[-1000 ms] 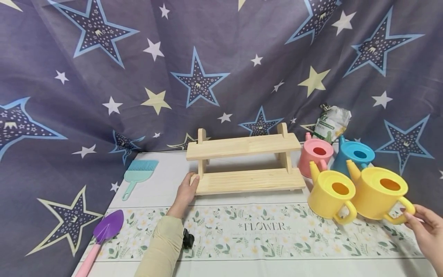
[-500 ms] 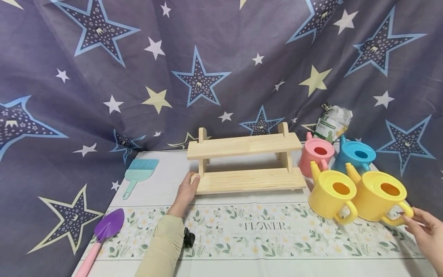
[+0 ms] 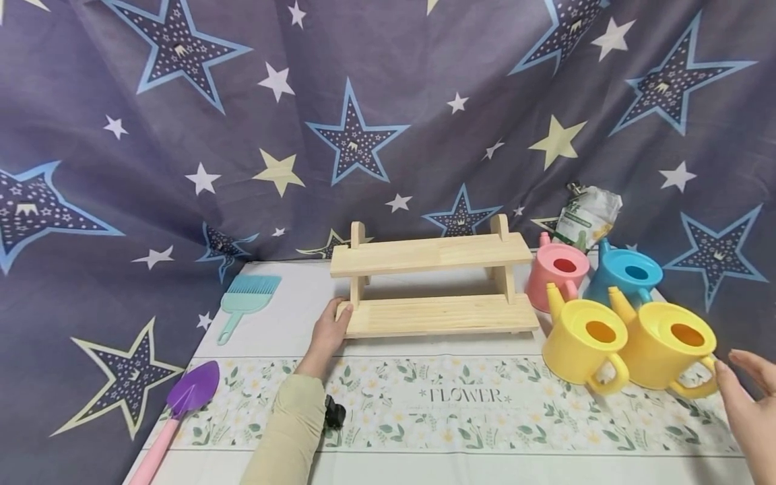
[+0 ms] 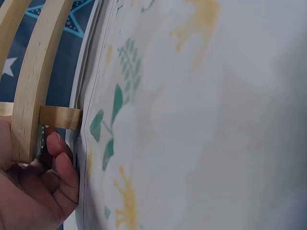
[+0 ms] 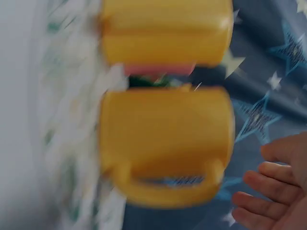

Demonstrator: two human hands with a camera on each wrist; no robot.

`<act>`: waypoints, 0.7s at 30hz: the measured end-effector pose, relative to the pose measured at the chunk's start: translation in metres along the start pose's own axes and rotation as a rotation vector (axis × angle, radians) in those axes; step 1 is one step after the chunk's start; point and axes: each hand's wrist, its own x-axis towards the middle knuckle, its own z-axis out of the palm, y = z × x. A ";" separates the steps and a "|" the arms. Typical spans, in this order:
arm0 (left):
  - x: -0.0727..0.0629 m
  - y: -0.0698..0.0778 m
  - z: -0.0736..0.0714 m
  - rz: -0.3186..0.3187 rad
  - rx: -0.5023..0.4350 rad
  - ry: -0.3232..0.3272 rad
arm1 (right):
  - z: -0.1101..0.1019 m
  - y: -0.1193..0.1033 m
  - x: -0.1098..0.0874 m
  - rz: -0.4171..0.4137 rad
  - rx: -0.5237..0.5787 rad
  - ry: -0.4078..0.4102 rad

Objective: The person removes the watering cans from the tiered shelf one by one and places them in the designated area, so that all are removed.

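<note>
A two-tier wooden shelf (image 3: 439,315) stands at the back of the table. My left hand (image 3: 329,331) grips the left end of its lower board, and in the left wrist view the fingers (image 4: 64,167) curl under the board's end. At the right, my right hand (image 3: 752,414) is off the handle of the outer yellow watering can (image 3: 657,350), its fingers spread loosely. The right wrist view has this hand (image 5: 276,194) beside the same can (image 5: 165,129), with a gap between them. A second yellow watering can (image 3: 570,347) stands just to its left.
Behind the yellow cans are a pink watering can (image 3: 548,269) and a blue watering can (image 3: 615,269), with a white bag (image 3: 588,215) behind them. A teal brush (image 3: 245,300) and a purple trowel (image 3: 194,391) lie at the left. A starry curtain (image 3: 388,60) hangs behind.
My right hand has let go of the outer yellow can's handle and drawn slightly away. That can stands slightly closer to the other yellow one. My left hand stays on the shelf.
</note>
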 end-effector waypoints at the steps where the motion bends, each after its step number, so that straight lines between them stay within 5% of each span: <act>1: 0.000 -0.001 0.000 0.007 0.006 0.006 | -0.003 -0.017 -0.003 0.004 0.017 0.003; 5: 0.000 -0.002 0.000 0.045 0.046 0.025 | -0.004 -0.069 -0.012 0.096 0.025 -0.052; 8: -0.003 -0.001 0.000 0.065 0.099 0.013 | 0.003 -0.089 -0.015 0.085 0.036 -0.093; 16: -0.018 0.010 -0.004 0.132 0.272 0.019 | 0.027 -0.125 -0.017 -0.037 0.202 -0.289; 21: -0.032 0.017 -0.010 0.303 0.400 0.055 | 0.051 -0.148 -0.018 -0.222 0.237 -0.394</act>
